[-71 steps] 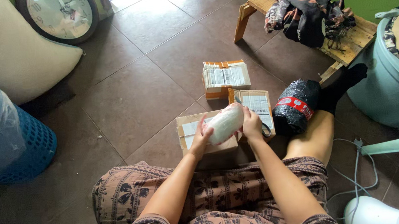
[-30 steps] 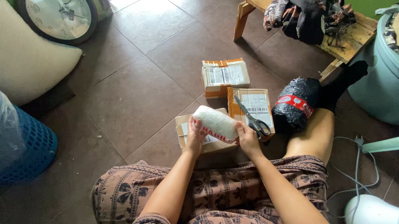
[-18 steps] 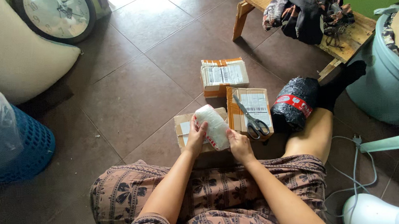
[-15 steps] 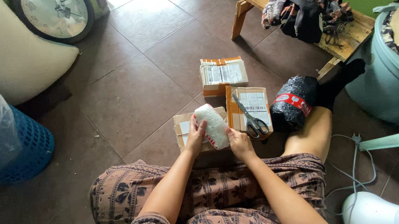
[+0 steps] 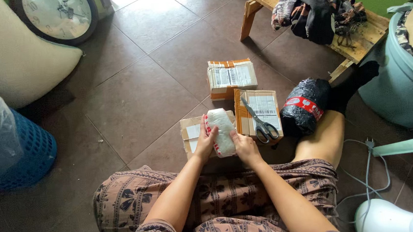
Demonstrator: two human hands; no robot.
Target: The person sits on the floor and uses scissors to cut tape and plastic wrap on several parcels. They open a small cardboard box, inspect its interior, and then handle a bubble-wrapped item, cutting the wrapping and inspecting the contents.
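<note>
I sit on the tiled floor holding a small white bubble-wrapped parcel [image 5: 221, 131] with red tape, upright between both hands. My left hand [image 5: 204, 141] grips its left side and my right hand [image 5: 245, 148] grips its lower right. Under the parcel lies a cardboard box [image 5: 191, 133] with a white label. Just right of it, grey-handled scissors [image 5: 261, 122] rest on a second labelled box [image 5: 261, 108]. A third taped box [image 5: 231, 76] lies farther away. A black wrapped parcel [image 5: 305, 105] with a red band sits by my right knee.
A blue basket [image 5: 28, 151] lined with a clear bag stands at left, with a cream cushion [image 5: 11, 60] and a wall clock [image 5: 58, 15] behind. A wooden bench [image 5: 364, 32] piled with clothes is at the back right, beside a teal tub [image 5: 399, 83]. A cable [image 5: 366, 167] and white appliance [image 5: 385, 217] lie at right.
The white parcel was held lying sideways, higher up; I have turned it upright and lowered it onto the near box. The scissors, hidden before, now show on the second box.
</note>
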